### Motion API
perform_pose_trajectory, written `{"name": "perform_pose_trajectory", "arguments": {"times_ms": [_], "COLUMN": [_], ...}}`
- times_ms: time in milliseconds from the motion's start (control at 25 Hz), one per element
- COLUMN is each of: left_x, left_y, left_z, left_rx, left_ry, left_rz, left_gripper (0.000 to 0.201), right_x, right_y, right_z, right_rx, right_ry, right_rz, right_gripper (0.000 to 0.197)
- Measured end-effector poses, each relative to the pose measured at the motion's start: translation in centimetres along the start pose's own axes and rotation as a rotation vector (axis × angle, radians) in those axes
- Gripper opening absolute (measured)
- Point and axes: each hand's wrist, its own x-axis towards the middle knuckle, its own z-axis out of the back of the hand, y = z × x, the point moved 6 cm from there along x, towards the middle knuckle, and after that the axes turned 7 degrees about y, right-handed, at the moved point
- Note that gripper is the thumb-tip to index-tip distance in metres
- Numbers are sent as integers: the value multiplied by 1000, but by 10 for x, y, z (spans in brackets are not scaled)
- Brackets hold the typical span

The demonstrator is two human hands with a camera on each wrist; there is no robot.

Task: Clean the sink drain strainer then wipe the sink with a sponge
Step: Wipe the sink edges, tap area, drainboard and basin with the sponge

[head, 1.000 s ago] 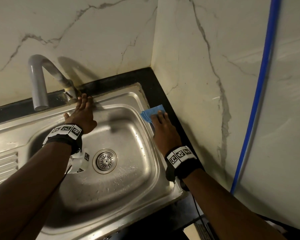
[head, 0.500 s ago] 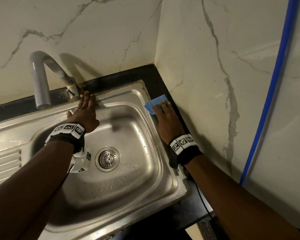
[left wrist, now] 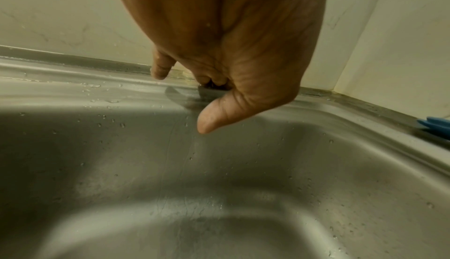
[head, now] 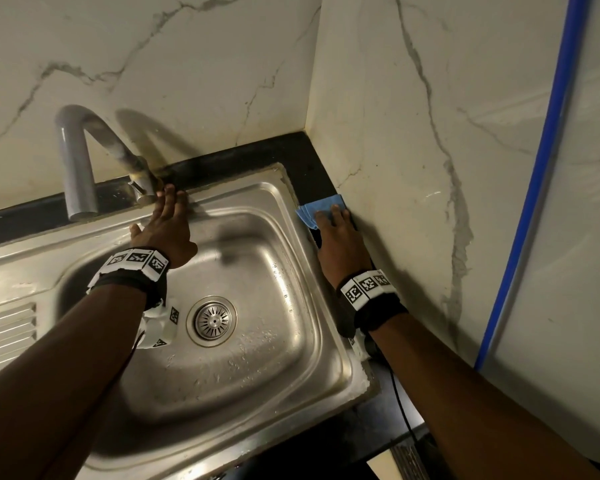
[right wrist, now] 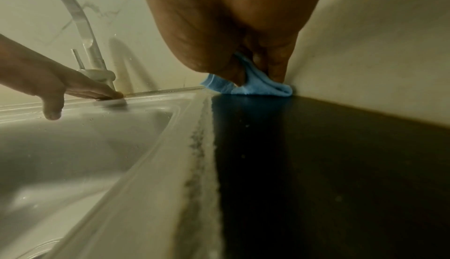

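Note:
The round metal drain strainer (head: 212, 320) sits in the floor of the wet steel sink (head: 257, 358). My left hand (head: 167, 216) lies on the sink's back rim beside the tap base, fingers straight and pressed down (right wrist: 97, 93), thumb hanging over the basin (left wrist: 209, 122). My right hand (head: 336, 230) is on the black counter right of the sink, on a blue cloth (head: 314, 207). In the right wrist view the blue cloth (right wrist: 258, 87) bunches up between thumb and fingers against the side wall. Its edge also shows in the left wrist view (left wrist: 436, 126).
A grey curved tap (head: 77, 161) rises from the back rim, left of my left hand. Marble walls (head: 430, 168) close the corner behind and to the right. The black counter (right wrist: 316, 166) is a narrow strip. A ridged draining board (head: 4, 334) lies at the left.
My right hand has slid the blue cloth a little farther along the counter toward the back wall. My left hand stays on the back rim. The head view has shifted slightly.

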Motion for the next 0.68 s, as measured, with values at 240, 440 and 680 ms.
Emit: {"name": "perform_pose_trajectory", "arguments": {"times_ms": [240, 440, 680], "left_x": [1, 0, -3], "left_y": [-2, -2, -3], "left_z": [0, 0, 1], "left_rx": [12, 0, -13], "left_ry": [6, 2, -4], "left_rz": [19, 12, 3], "left_gripper": [112, 113, 112], "right_x": [30, 68, 106], "right_y": [9, 20, 32], "right_z": [3, 10, 22], "right_rx": [-6, -36, -66], "right_ry": [-14, -13, -12], "right_rz": [22, 43, 83], "right_gripper": [48, 44, 39]}}
